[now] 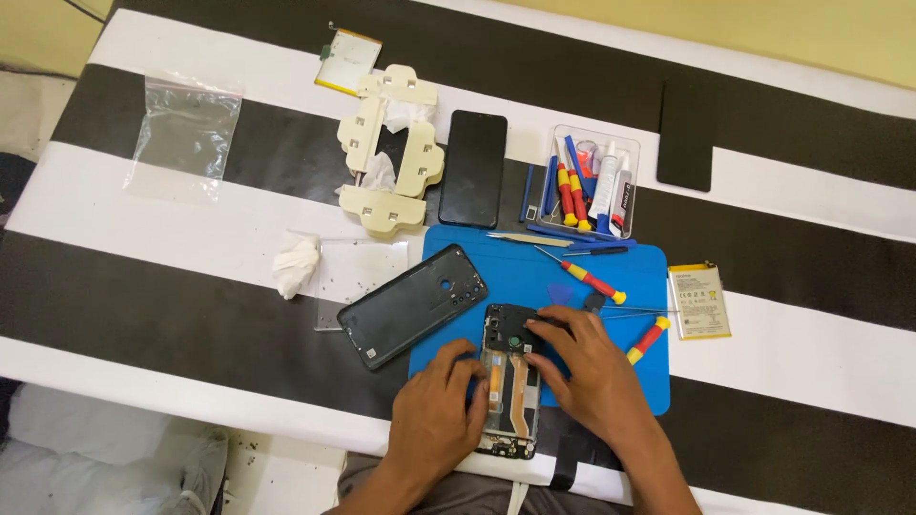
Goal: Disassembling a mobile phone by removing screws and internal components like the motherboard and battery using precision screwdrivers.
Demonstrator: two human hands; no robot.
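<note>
An opened phone body [511, 381] lies on a blue work mat [544, 277] near the table's front edge, its insides showing. My left hand [434, 415] grips its left side and steadies it. My right hand [582, 367] rests on the right side, fingertips pressing at the upper part near the camera area. The removed dark back cover [410, 305] lies inner side up just left of the phone, partly on the mat. A red-and-yellow screwdriver [593, 281] and another [649, 339] lie on the mat beside my right hand.
A black phone [473, 168], cream clamps [393, 153], a clear tray of tools [590, 181], two flat batteries [699, 301] [347, 61], a plastic bag [183, 133], a crumpled tissue [294, 264] and a dark flat panel [687, 133] lie on the black-and-white striped table [143, 286].
</note>
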